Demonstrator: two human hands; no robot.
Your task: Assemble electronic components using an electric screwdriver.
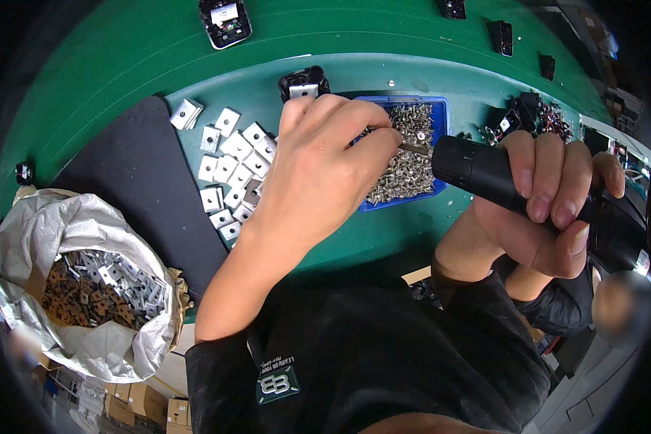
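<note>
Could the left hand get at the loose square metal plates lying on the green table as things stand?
Probably yes: the left hand hovers right beside the square metal plates, nothing between them, though its fingertips pinch something at the black electric screwdriver tip.

Our left hand (318, 173) hides part of the blue tray (441, 108); what its fingertips pinch at the screwdriver's (484, 173) bit is too small to tell.

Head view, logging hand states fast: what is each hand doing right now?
Left hand: fingertips pinched shut at the screwdriver bit, over the blue tray of screws; what they pinch cannot be told.
Right hand: closed around the black electric screwdriver.
</note>
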